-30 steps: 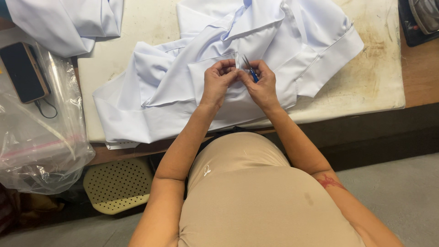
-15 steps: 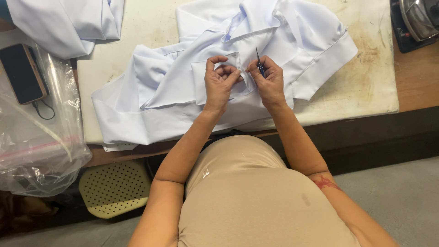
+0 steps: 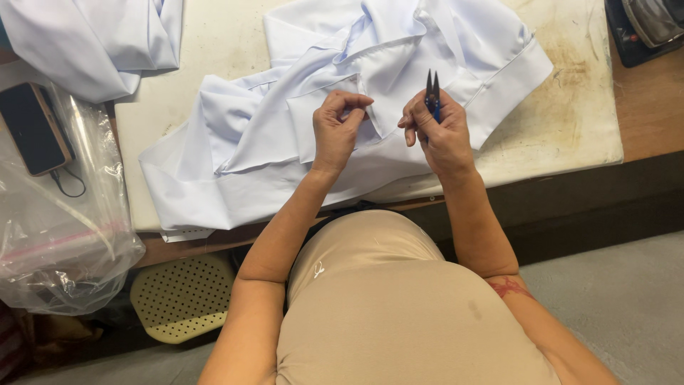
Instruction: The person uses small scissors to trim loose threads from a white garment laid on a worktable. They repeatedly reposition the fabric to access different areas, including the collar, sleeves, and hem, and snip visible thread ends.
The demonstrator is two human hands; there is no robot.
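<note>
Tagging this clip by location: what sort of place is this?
Probably a garment finishing or tailoring bench. The right hand holds small thread snips while the left hand pinches a white shirt spread on a stained padded board; an iron sits at the far corner.

Person seen from above. The top is beige, smooth and close-fitting, without sleeves, so both arms are bare from the shoulder down. A small pale mark sits on the top's left chest area, and a faint dark spot lies to the right of it. Beside the top, on the right arm near the elbow, is a reddish marking. No rings, watch or bracelets show on the wrists or fingers.
</note>
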